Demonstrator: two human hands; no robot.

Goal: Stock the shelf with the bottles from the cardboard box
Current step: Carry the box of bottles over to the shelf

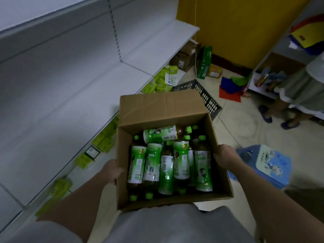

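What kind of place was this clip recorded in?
Most likely a small shop being stocked. White retail shelving runs along the left, green packets sit on its lowest shelf, and both hands carry a cardboard box of green-labelled bottles.

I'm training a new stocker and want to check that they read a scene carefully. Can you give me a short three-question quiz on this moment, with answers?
1. True or false: some bottles already stand on the shelf.
2. Multiple choice: how is the cardboard box held? A) by the left hand alone B) one hand on each side wall C) it sits on the floor
3. Fill in: the bottle caps are ____.

Key
1. False: every bottle in view lies in the box, and the shelf beside it is bare.
2. B: the left hand grips the left wall, the right hand the right wall.
3. Green.
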